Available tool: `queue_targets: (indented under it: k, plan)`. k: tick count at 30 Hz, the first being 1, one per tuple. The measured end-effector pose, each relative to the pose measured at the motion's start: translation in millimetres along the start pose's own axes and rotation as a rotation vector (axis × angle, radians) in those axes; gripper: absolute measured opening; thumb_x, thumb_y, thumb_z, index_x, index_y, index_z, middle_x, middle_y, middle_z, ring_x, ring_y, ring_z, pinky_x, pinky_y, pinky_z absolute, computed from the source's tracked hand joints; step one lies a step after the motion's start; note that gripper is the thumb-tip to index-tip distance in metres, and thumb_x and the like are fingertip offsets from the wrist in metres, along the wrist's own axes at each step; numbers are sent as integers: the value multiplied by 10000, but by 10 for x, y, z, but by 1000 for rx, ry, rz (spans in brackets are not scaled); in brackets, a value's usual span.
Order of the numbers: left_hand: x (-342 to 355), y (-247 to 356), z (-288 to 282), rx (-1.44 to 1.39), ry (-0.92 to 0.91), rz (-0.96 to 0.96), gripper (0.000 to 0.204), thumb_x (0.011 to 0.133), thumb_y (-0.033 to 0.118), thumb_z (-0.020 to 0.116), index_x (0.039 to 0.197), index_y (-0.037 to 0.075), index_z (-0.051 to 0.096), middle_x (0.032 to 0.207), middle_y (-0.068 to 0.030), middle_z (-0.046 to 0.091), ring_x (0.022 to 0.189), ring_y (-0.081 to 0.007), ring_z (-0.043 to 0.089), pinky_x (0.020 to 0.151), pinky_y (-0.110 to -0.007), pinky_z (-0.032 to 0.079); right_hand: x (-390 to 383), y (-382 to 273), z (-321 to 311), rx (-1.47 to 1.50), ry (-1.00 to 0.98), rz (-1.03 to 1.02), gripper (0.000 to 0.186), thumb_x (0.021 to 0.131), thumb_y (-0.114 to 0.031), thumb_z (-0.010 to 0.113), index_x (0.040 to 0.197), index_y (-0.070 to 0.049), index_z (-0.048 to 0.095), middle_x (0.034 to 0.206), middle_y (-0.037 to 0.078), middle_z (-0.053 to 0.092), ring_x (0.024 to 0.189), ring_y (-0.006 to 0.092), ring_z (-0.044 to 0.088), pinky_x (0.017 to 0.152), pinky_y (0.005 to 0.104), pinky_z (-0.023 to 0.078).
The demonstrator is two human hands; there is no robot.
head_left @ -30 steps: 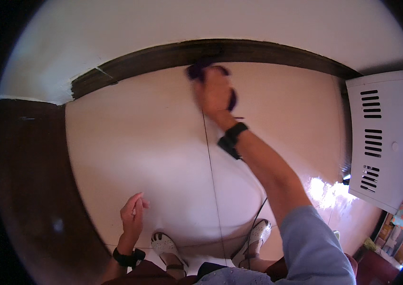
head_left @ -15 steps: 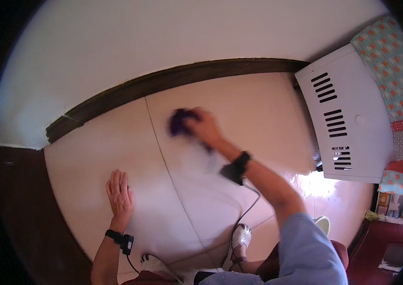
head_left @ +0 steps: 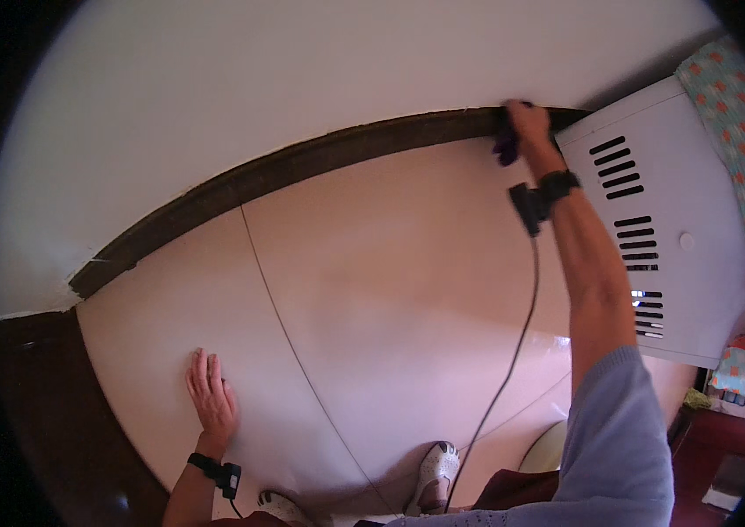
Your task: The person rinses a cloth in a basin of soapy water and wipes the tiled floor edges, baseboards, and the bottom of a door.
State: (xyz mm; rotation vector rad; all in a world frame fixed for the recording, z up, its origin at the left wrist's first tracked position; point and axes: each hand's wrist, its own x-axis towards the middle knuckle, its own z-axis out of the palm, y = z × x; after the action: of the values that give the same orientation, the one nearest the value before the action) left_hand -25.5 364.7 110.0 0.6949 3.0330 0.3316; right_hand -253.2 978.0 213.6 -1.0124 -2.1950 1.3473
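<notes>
My right hand [head_left: 529, 126] grips a dark purple cloth [head_left: 505, 149] at the right end of the dark brown baseboard [head_left: 328, 152], beside a white vented metal cabinet [head_left: 706, 211]. My left hand [head_left: 212, 400] rests open on the pale tiled floor [head_left: 346, 290] at the lower left, fingers lying flat. Black bands with small boxes and cables are on both my wrists.
A white wall [head_left: 320, 61] rises beyond the baseboard. A dark brown panel [head_left: 39, 386] borders the left side. Patterned fabric [head_left: 732, 123] covers the cabinet's right side. A dark red surface [head_left: 723, 448] is at the lower right. My shoes [head_left: 438, 465] show below.
My right hand has moved the cloth from mid-floor rightward and away from me to the baseboard's corner by the cabinet. My left hand came down flat onto the floor from its raised position.
</notes>
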Motion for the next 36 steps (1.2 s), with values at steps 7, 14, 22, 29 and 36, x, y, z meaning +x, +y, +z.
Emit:
queue_targets:
  k: [7, 14, 22, 29, 36]
  plan:
    - [-66, -127, 67, 78, -36, -17, 470, 836, 109, 385, 1280, -44, 361, 1362, -234, 298, 1263, -386, 291, 1026, -522, 210, -1143, 144, 1135, -175, -26, -427, 317, 726, -103, 591, 925, 87, 433, 900, 295, 536, 886, 422, 541, 827, 447, 422]
    - [-2, -63, 74, 42, -28, 12, 471, 823, 95, 395, 1269, -55, 364, 1359, -242, 294, 1266, -396, 277, 1025, -533, 206, -753, 63, 551, -129, 200, -516, 248, 743, -111, 564, 915, 46, 477, 839, 207, 579, 755, 315, 581, 701, 394, 463]
    - [-33, -86, 68, 32, -44, -1, 491, 782, 63, 410, 1257, -55, 367, 1361, -246, 287, 1266, -407, 271, 1030, -539, 197, -1251, -46, 963, 37, -11, -676, 294, 741, -98, 560, 998, 10, 466, 923, 223, 563, 873, 378, 552, 776, 403, 442]
    - [20, -54, 70, 61, -34, 39, 520, 763, 56, 420, 1265, -59, 352, 1358, -251, 287, 1279, -403, 251, 1034, -541, 185, 542, 768, -270, -213, 424, -581, 339, 758, -60, 536, 1070, 36, 444, 1032, 241, 558, 963, 404, 540, 823, 417, 425]
    - [-30, -58, -13, 23, -74, -1, 518, 767, 53, 405, 1268, -63, 347, 1361, -257, 273, 1275, -415, 248, 1026, -557, 183, 969, 718, -235, 420, 251, -94, 505, 793, -128, 545, 1217, 54, 340, 1147, 233, 504, 1028, 344, 503, 903, 396, 389]
